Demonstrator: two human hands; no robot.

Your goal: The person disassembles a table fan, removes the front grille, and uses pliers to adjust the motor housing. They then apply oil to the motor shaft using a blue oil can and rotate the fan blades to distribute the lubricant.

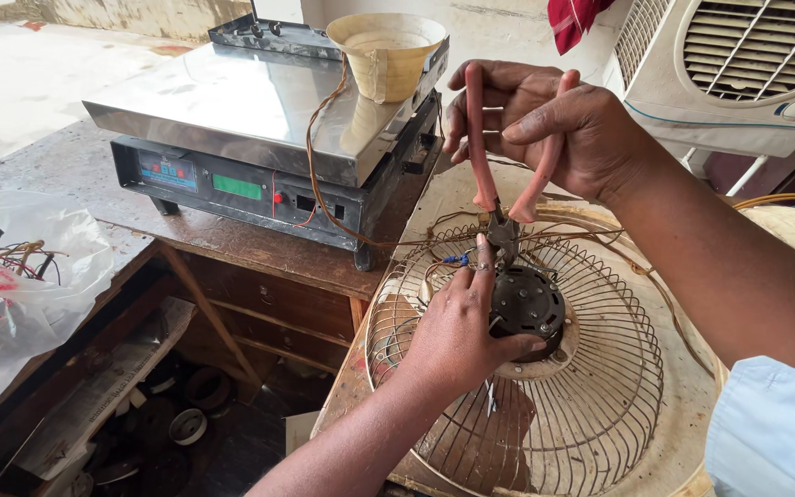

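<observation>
1. Right hand [549,124]: closed around the two pink handles of a pair of pliers [499,184], held nose-down above the motor.
2. Pliers: the dark nose met thin wires at the top of the motor; whether it gripped one could not be told.
3. Left hand [457,331]: wrapped around the left side of a small black motor [528,304], thumb under its front, forefinger stretched up to the plier nose.
4. Motor: sat at the hub of a cream wire fan guard [591,414], which lay flat on a wooden bench [683,433].
5. Wires [457,260]: thin strands, one with a blue sleeve, ran from the motor leftward over the guard.
6. Weighing scale [250,120]: steel-topped, dark body with a green display, stood on a worn table [232,235] to the left.
7. Cream bowl-shaped part [386,51]: rested on the scale's far corner, a brown wire trailing down from it.
8. Plastic bag [11,285]: clear, far left, holding tangled wire.
9. Air cooler [738,69]: white, upper right.
</observation>
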